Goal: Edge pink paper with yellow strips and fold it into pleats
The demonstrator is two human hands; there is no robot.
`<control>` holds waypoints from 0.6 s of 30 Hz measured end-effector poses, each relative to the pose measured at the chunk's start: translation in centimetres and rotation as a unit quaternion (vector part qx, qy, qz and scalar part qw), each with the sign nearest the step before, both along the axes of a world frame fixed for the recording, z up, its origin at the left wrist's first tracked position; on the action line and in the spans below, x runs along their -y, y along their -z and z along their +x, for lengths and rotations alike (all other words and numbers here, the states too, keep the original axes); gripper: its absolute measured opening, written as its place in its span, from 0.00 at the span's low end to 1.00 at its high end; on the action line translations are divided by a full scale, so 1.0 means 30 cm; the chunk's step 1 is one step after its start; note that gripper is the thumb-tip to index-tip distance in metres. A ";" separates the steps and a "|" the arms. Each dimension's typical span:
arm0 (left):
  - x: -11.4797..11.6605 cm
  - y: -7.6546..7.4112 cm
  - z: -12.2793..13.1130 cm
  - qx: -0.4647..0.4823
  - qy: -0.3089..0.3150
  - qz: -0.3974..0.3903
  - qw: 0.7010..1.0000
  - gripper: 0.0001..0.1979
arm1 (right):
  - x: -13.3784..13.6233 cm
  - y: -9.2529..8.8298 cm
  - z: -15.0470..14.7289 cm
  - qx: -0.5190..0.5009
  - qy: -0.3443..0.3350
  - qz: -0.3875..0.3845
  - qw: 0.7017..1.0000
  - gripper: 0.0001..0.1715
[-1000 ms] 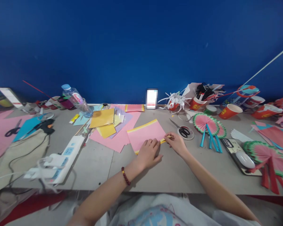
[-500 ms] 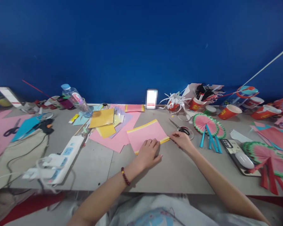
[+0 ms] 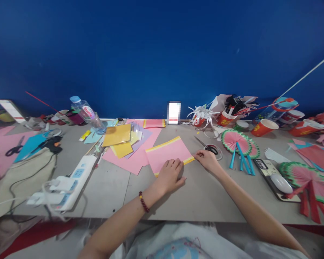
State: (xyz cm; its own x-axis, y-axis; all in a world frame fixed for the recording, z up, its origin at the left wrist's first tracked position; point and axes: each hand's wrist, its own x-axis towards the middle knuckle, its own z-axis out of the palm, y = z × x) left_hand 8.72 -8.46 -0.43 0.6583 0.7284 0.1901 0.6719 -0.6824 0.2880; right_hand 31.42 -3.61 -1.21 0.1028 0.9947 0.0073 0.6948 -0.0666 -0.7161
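Under the flat left hand (image 3: pixel 170 176) lies pink paper (image 3: pixel 166 151), right hand (image 3: pixel 207 160) pinching its corner

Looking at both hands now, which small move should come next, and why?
Probably the right hand should press along the near yellow strip, toward the left hand. The right fingertips are at the strip's right end, and the left hand lies on the pink sheet, seemingly steadying it. Whether that end is flat, I cannot tell.

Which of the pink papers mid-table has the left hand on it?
The larger yellow-edged sheet, lying under the left hand. The plain pink paper to its left and the smaller yellow-edged piece farther back have no hand on them.
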 end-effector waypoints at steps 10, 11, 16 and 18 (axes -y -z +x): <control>-0.007 0.002 -0.001 -0.014 0.004 0.001 1.000 0.27 | 0.004 0.011 -0.005 0.016 -0.008 0.017 1.000 0.11; -0.009 0.001 -0.003 -0.016 0.007 0.002 1.000 0.27 | 0.004 0.011 -0.006 0.023 -0.009 0.023 0.999 0.11; -0.016 -0.007 -0.008 -0.027 0.018 0.008 0.999 0.28 | 0.007 0.007 -0.013 0.041 -0.009 0.028 0.999 0.11; -0.017 -0.009 -0.009 -0.031 0.019 0.009 0.999 0.28 | 0.008 0.007 -0.013 0.039 -0.010 0.026 0.999 0.10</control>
State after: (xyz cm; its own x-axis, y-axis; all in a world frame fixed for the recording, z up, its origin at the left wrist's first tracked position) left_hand 8.46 -7.96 -0.17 0.6956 0.7000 0.1616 0.6620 -0.7119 0.2345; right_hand 31.02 -3.85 -1.43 0.0804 0.9945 0.0671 0.7498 -0.0160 -0.6615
